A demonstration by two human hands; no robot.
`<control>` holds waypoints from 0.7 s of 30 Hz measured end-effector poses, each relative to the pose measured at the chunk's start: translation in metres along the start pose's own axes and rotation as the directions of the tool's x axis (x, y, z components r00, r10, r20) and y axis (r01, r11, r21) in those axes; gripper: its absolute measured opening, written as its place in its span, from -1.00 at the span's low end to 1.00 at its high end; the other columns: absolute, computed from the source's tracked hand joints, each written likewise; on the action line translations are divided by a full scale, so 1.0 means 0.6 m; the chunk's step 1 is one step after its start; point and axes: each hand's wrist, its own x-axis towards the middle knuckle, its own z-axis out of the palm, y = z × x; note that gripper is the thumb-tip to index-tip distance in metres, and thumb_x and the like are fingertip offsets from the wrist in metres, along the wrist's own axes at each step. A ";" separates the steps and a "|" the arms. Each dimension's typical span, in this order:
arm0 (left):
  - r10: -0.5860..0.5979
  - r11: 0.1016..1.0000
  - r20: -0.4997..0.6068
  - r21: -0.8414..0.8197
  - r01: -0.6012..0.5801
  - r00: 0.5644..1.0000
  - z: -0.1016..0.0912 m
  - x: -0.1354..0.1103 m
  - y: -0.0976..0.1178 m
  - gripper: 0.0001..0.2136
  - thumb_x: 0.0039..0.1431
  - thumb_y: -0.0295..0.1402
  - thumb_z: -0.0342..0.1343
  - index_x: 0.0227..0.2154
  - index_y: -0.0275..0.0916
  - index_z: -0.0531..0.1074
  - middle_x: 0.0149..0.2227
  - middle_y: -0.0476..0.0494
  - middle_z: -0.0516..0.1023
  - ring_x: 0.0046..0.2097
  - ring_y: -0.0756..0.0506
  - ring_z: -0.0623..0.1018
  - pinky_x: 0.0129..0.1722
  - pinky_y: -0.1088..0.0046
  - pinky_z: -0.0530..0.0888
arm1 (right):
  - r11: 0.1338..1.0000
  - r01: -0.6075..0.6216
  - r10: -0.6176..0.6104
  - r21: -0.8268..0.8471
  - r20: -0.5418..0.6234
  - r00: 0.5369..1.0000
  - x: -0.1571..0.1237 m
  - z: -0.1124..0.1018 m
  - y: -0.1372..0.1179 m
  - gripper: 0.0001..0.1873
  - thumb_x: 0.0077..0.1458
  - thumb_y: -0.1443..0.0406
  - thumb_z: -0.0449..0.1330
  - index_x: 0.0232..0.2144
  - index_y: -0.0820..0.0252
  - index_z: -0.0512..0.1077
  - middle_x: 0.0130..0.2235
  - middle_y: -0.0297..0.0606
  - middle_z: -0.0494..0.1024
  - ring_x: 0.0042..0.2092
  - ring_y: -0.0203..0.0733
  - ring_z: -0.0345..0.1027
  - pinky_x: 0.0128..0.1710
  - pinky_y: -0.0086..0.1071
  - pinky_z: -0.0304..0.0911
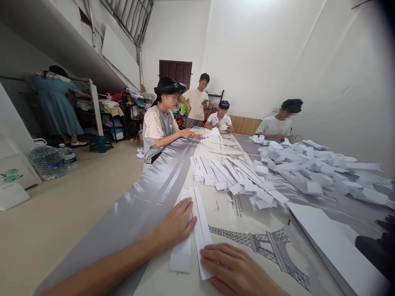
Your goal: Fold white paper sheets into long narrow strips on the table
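Observation:
Two long folded white paper strips lie side by side on the table in front of me. My left hand (179, 222) rests flat across the left paper strip (180, 263), its fingertips reaching the edge of the right paper strip (200, 228). Over the near end of that right strip lies my right hand (236, 263), fingers stretched out and pressing on the paper. Neither hand is wrapped around anything. Just beyond, several similar folded strips (222, 174) are spread in an overlapping row.
A big heap of folded paper (296, 164) covers the table's right side. Flat white sheets (333, 246) lie near right. The grey tablecloth (123, 230) has Eiffel Tower prints. Several people sit or stand around; one person (160, 123) at the left edge handles paper.

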 end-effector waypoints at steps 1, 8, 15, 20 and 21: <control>0.003 1.000 0.002 0.001 -0.003 1.000 0.000 0.001 0.000 -0.56 0.40 -0.23 -0.09 0.22 -0.36 0.29 0.26 -0.43 0.36 0.30 -0.29 0.35 0.27 0.14 0.32 | 1.000 -0.004 0.004 0.002 0.004 1.000 0.000 0.003 -0.001 -0.79 0.37 0.32 0.10 -0.04 0.20 0.48 -0.02 -0.24 0.62 0.02 -0.17 0.48 0.03 -0.30 0.40; 0.016 1.000 -0.006 0.012 -0.015 1.000 -0.001 0.004 0.002 -0.57 0.41 -0.25 -0.11 0.25 -0.28 0.27 0.28 -0.36 0.35 0.30 -0.25 0.35 0.24 0.16 0.36 | 0.999 -0.039 0.039 0.026 0.001 0.999 0.003 0.009 -0.003 -0.77 0.37 0.29 0.11 -0.02 0.23 0.49 -0.03 -0.22 0.61 -0.01 -0.15 0.47 0.02 -0.29 0.39; 0.007 1.000 0.029 -0.010 -0.006 1.000 -0.005 0.004 0.004 -0.55 0.42 -0.25 -0.12 0.27 -0.34 0.26 0.29 -0.40 0.33 0.32 -0.27 0.32 0.28 0.14 0.31 | 0.997 -0.066 0.065 0.038 0.043 0.997 0.005 -0.001 -0.006 -0.74 0.36 0.30 0.11 0.02 0.22 0.48 -0.02 -0.20 0.61 0.01 -0.15 0.47 0.03 -0.28 0.40; 0.005 0.994 0.054 -0.111 0.001 0.999 -0.009 -0.001 0.001 -0.47 0.40 -0.17 -0.09 0.33 -0.31 0.17 0.34 -0.37 0.25 0.36 -0.26 0.26 0.31 0.15 0.26 | 0.997 -0.069 0.067 0.033 0.044 0.997 0.002 0.002 -0.007 -0.73 0.35 0.32 0.11 0.04 0.19 0.47 0.00 -0.22 0.62 0.04 -0.15 0.48 0.06 -0.27 0.40; 0.001 0.992 0.057 -0.123 0.007 0.998 -0.009 -0.002 0.001 -0.47 0.40 -0.16 -0.09 0.33 -0.30 0.16 0.35 -0.36 0.23 0.36 -0.26 0.25 0.32 0.16 0.25 | 0.997 -0.071 0.070 0.031 0.041 0.997 0.001 0.003 -0.007 -0.73 0.34 0.32 0.11 0.03 0.19 0.48 0.00 -0.22 0.62 0.04 -0.15 0.48 0.06 -0.27 0.40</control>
